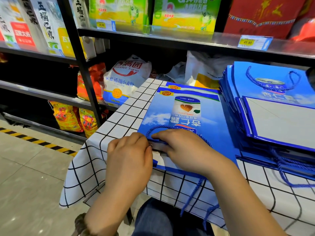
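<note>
A flat blue paper gift bag (180,109) printed with a can and an almond lies on the checked tablecloth (119,123) in front of me. Its blue rope handle (160,127) curves just beyond my fingers. My left hand (129,150) is at the bag's near left edge with curled fingers that pinch the edge. My right hand (184,149) lies over the bag's mouth, its fingers hooked on the folded top edge. A second bag of the same kind peeks out from under the first at the far side.
A stack of several flat blue bags (272,109) fills the table's right side, rope handles hanging over the front. Black shelves (85,70) behind hold flour and rice sacks and green boxes. Tiled floor with a yellow-black stripe (39,142) lies to the left.
</note>
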Available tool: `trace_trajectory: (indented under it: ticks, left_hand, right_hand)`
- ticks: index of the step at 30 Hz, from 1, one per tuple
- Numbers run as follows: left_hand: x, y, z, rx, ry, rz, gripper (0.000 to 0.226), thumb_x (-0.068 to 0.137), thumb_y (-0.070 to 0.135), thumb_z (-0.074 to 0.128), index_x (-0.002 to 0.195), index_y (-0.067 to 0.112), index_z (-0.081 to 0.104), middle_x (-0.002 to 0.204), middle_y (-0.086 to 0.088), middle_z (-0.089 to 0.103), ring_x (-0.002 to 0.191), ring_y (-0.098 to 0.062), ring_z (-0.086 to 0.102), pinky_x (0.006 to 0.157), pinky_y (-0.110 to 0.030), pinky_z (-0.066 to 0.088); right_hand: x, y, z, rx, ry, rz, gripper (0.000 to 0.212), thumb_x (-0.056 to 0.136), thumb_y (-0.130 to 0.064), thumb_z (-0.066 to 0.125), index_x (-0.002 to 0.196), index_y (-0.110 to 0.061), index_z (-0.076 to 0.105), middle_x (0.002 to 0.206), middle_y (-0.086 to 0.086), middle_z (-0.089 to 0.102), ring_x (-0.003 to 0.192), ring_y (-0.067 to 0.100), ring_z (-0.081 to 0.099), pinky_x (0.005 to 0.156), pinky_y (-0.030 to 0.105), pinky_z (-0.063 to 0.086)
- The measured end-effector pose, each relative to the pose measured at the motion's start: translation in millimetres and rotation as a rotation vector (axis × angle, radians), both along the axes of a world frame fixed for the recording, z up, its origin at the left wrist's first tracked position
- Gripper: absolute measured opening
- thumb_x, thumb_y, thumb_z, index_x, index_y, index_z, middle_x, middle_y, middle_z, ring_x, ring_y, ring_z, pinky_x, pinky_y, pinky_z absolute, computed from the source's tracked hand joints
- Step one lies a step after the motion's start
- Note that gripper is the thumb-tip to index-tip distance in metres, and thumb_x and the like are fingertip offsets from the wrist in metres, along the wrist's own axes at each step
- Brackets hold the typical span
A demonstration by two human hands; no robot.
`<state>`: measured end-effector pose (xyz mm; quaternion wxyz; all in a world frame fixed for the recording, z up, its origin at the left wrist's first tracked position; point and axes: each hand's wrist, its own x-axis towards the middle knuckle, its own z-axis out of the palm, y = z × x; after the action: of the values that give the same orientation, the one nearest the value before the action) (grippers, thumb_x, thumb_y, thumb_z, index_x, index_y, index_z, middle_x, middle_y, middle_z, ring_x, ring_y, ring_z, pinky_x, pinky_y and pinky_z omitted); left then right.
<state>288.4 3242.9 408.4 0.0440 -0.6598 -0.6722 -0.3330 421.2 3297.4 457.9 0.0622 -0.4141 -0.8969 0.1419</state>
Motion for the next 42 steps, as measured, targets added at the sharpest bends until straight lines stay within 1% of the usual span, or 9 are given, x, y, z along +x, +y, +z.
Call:
trace_trajectory:
  ticks: [7, 11, 13, 20, 27, 32, 35, 38, 42]
  left_hand:
    - [-13, -3, -2, 0.006, -0.096, -0.157, 0.021, 0.082, 0.032, 0.033, 0.065, 0.026, 0.043, 0.07, 0.011, 0.053, 0.07, -0.009, 0.044, 0.072, -0.026, 0.031]
    - [-12, -1, 8, -0.044, -0.494, -0.104, 0.031, 0.072, 0.045, 0.042, 0.06, 0.018, 0.054, 0.064, 0.007, 0.062, 0.063, -0.011, 0.055, 0.062, -0.036, 0.046]
    - [-9, 4, 15, -0.091, -0.541, -0.044, 0.025, 0.076, 0.041, 0.051, 0.065, 0.019, 0.053, 0.057, 0.006, 0.059, 0.056, -0.011, 0.05, 0.058, -0.035, 0.044]
    - [-1, 31, 31, -0.367, -0.4, -0.061, 0.022, 0.073, 0.017, 0.066, 0.074, 0.025, 0.045, 0.056, 0.009, 0.059, 0.06, -0.008, 0.055, 0.059, -0.028, 0.042]
    - [-12, 45, 20, -0.227, -0.455, 0.057, 0.025, 0.08, 0.015, 0.063, 0.071, 0.026, 0.042, 0.062, 0.007, 0.056, 0.068, -0.024, 0.054, 0.062, -0.032, 0.041]
    - [-9, 39, 24, -0.283, -0.446, -0.044, 0.02, 0.079, 0.025, 0.066, 0.069, 0.028, 0.05, 0.058, 0.006, 0.058, 0.06, -0.011, 0.054, 0.058, -0.028, 0.04]
    - [-3, 29, 32, -0.327, -0.246, -0.02, 0.017, 0.076, 0.039, 0.064, 0.076, 0.03, 0.049, 0.06, 0.009, 0.057, 0.072, -0.012, 0.057, 0.062, -0.028, 0.037]
    - [-2, 26, 39, -0.364, -0.119, -0.057, 0.016, 0.074, 0.031, 0.064, 0.082, 0.033, 0.051, 0.063, 0.011, 0.059, 0.076, -0.012, 0.057, 0.065, -0.027, 0.036]
    - [-2, 31, 35, -0.365, -0.301, -0.103, 0.027, 0.075, 0.016, 0.067, 0.071, 0.036, 0.049, 0.058, 0.01, 0.059, 0.065, -0.007, 0.056, 0.064, -0.028, 0.044]
  right_hand:
    - [4, -7, 3, -0.022, 0.082, -0.052, 0.02, 0.091, -0.026, 0.048, 0.109, -0.032, 0.057, 0.108, -0.008, 0.064, 0.1, 0.017, 0.055, 0.08, 0.032, 0.046]
    - [7, -14, 2, 0.003, 0.134, -0.086, 0.01, 0.088, -0.025, 0.052, 0.094, -0.029, 0.06, 0.095, -0.006, 0.067, 0.091, 0.017, 0.056, 0.076, 0.032, 0.046]
    - [8, -16, 0, 0.033, 0.139, -0.097, 0.01, 0.087, -0.027, 0.052, 0.094, -0.028, 0.059, 0.096, -0.006, 0.065, 0.091, 0.017, 0.055, 0.073, 0.03, 0.044]
    - [9, -23, -6, 0.094, 0.145, -0.109, 0.01, 0.084, -0.028, 0.054, 0.094, -0.029, 0.058, 0.102, -0.008, 0.062, 0.096, 0.015, 0.054, 0.072, 0.029, 0.04]
    - [12, -29, -12, 0.174, 0.172, -0.037, 0.007, 0.085, -0.022, 0.052, 0.091, -0.025, 0.055, 0.098, -0.007, 0.06, 0.096, 0.017, 0.053, 0.073, 0.032, 0.041]
    - [9, -35, -21, 0.275, 0.146, -0.054, 0.009, 0.07, -0.023, 0.053, 0.078, -0.021, 0.056, 0.078, -0.005, 0.06, 0.077, 0.021, 0.058, 0.056, 0.026, 0.033]
    - [8, -35, -25, 0.268, 0.156, -0.098, 0.012, 0.066, -0.027, 0.053, 0.077, -0.023, 0.056, 0.076, -0.007, 0.06, 0.074, 0.018, 0.058, 0.054, 0.024, 0.031]
    - [8, -35, -24, 0.256, 0.174, -0.113, 0.015, 0.068, -0.029, 0.049, 0.079, -0.023, 0.057, 0.08, -0.006, 0.06, 0.079, 0.018, 0.057, 0.056, 0.025, 0.03]
    - [9, -35, -23, 0.286, 0.148, -0.097, 0.012, 0.067, -0.029, 0.05, 0.076, -0.023, 0.056, 0.076, -0.008, 0.06, 0.075, 0.016, 0.057, 0.055, 0.023, 0.03]
